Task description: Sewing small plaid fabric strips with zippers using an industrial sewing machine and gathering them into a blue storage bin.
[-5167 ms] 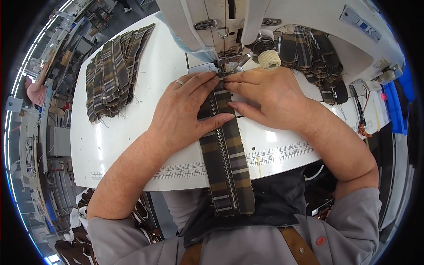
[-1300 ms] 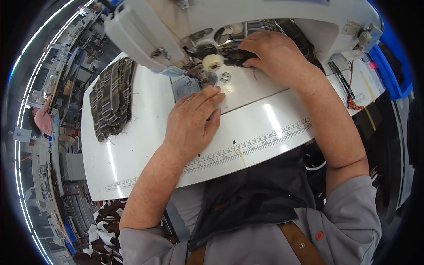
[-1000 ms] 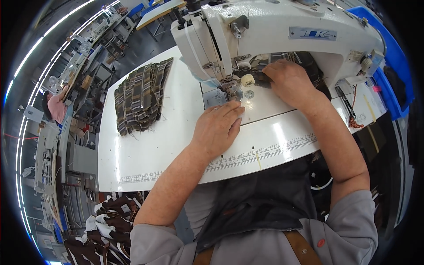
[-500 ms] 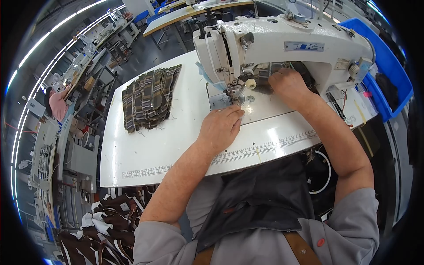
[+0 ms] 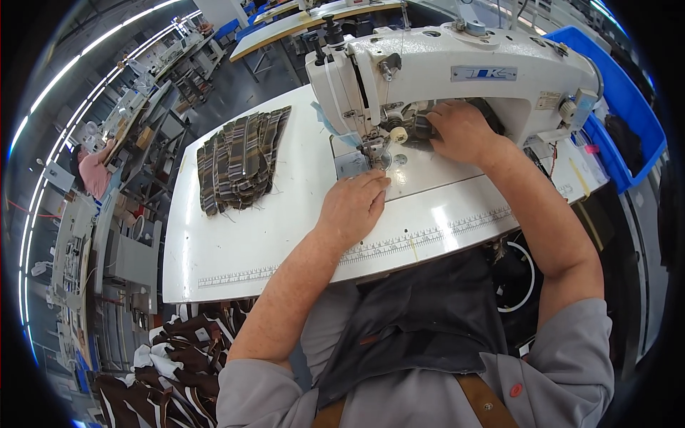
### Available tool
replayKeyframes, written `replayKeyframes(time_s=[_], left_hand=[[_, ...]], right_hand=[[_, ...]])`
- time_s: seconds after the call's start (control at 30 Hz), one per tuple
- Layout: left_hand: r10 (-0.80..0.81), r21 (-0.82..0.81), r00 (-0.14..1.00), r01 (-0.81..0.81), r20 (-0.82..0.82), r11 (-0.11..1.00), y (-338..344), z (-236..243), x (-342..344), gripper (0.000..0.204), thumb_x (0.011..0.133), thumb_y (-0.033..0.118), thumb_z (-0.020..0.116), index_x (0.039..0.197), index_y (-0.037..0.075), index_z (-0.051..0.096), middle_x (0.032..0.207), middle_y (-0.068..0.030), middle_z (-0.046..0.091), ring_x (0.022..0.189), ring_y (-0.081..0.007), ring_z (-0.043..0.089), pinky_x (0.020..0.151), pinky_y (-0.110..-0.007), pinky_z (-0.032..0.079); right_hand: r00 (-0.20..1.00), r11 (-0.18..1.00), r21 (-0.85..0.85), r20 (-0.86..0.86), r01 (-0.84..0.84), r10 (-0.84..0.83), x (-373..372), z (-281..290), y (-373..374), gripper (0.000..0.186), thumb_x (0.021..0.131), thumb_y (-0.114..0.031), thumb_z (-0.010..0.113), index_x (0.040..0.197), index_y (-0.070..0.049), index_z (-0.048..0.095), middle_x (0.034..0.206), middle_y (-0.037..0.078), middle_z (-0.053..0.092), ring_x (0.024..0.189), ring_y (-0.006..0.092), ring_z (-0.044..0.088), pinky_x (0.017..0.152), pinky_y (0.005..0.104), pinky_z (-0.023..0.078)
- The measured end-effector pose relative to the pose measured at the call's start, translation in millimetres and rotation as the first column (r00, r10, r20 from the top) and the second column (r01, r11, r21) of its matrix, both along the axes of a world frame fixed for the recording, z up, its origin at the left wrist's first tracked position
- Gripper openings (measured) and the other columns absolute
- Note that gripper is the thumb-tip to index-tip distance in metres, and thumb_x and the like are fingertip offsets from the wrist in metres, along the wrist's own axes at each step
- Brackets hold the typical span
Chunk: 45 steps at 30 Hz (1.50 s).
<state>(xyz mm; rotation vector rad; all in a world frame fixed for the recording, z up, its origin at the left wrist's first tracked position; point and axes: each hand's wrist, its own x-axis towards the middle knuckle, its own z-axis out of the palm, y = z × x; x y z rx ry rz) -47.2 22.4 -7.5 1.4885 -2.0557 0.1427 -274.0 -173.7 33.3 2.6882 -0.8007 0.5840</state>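
Observation:
My left hand (image 5: pixel 353 207) lies on the white table (image 5: pixel 235 257) just in front of the sewing machine's presser foot (image 5: pixel 374 148), fingers lightly extended with no fabric visible beneath them. My right hand (image 5: pixel 460 132) reaches under the arm of the white machine (image 5: pixel 435 64), its fingers curled onto dark plaid fabric pieces (image 5: pixel 421 118) there; their tips are partly hidden. At the table's left lies a stack of brown plaid pieces (image 5: pixel 235 160), with a zipper strip and loose threads.
A blue bin (image 5: pixel 635 143) holding dark material stands at the right. Brown and white garments (image 5: pixel 164 364) hang below the table's left side. A co-worker in pink (image 5: pixel 93 171) works at a bench on the left; other worktables (image 5: pixel 278 32) stand behind the machine.
The zippered plaid strip earlier under both hands is out of view. My right hand moved rightward to the pieces under the machine arm; the view has since lifted, showing more of the room.

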Motion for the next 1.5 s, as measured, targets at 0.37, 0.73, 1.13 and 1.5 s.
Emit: replayKeyframes(time_s=[0.37,0.73,1.13,1.5], left_hand=[[-0.028,-0.007,1.0,0.028,0.013,1.0,-1,0,-1,0.024,0.095,0.011,0.069,0.118,0.006,0.074,0.128,-0.0094,0.075,0.109,-0.031,0.072,0.09,-0.044,0.056],[-0.21,0.044,0.933,0.232,-0.293,0.972,2,24,-15,0.046,0.105,0.03,0.065,0.142,0.004,0.063,0.145,-0.018,0.065,0.136,-0.0374,0.06,0.115,-0.046,0.047],[-0.123,0.298,0.964,0.05,0.234,0.953,47,34,8,0.091,0.082,0.055,0.08,0.151,0.002,0.054,0.159,-0.017,0.05,0.143,-0.0368,0.052,0.119,-0.055,0.036],[-0.071,0.235,0.992,0.044,0.108,0.971,16,17,36,0.095,0.083,0.053,0.085,0.151,-0.004,0.052,0.157,-0.0267,0.05,0.144,-0.0453,0.052,0.119,-0.05,0.044]], right_hand=[[0.988,0.914,-0.38,-0.112,-0.14,0.105,-32,15,23,0.011,0.077,-0.014,0.068,0.083,-0.006,0.072,0.082,0.006,0.069,0.09,0.0239,0.07,0.08,0.0392,0.055],[0.72,0.718,-0.052,-0.036,-0.694,0.693,-48,15,207,0.031,0.073,-0.016,0.069,0.091,0.009,0.071,0.083,0.012,0.068,0.071,0.0216,0.065,0.06,0.0346,0.048],[0.72,0.701,0.168,0.216,-0.693,0.66,4,4,141,0.029,0.087,-0.036,0.08,0.083,-0.008,0.072,0.083,0.008,0.07,0.072,0.0276,0.068,0.064,0.0386,0.057],[0.807,0.803,0.083,0.087,-0.59,0.584,48,-14,61,0.042,0.082,-0.038,0.084,0.103,-0.002,0.08,0.105,0.008,0.078,0.099,0.0257,0.071,0.083,0.0402,0.059]])
